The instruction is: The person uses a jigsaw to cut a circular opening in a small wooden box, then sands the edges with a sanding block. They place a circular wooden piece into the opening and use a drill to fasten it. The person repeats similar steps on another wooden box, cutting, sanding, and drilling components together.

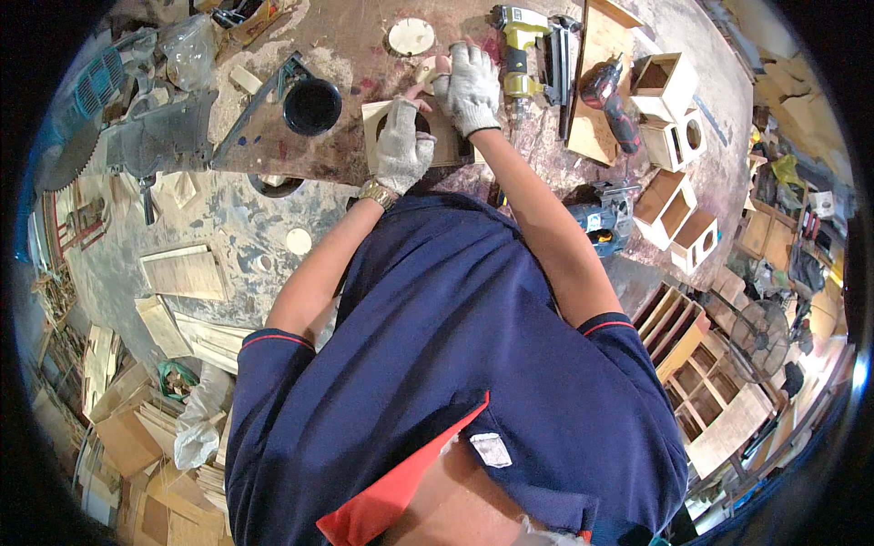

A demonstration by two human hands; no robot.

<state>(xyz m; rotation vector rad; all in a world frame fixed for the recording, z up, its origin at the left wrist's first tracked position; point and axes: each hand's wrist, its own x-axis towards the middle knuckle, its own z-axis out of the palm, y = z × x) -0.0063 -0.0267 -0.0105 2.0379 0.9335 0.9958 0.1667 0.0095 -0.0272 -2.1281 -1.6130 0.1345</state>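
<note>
My hands wear pale knitted gloves with bare fingertips. A thin wooden panel [370, 116] with a round cut-out lies at the near edge of the workbench. Over its cut-out my left hand [406, 147] is closed on the panel, one finger stretched forward. My right hand [472, 91] rests to the right and farther forward, its fingers extended and flat, the thumb near a small pale wood piece [425, 71]. What lies beneath the right palm is hidden. A pale wooden disc [411, 37] sits just beyond both hands.
Left of the panel is a black round bowl-like part [312, 106]. A yellow-green nail gun [523, 50], a red-black drill [612, 102] and a jigsaw [605, 218] lie to the right, beside several small wooden boxes [665, 84]. A circular blade [71, 156] stands at left; wood offcuts [185, 271] lie below.
</note>
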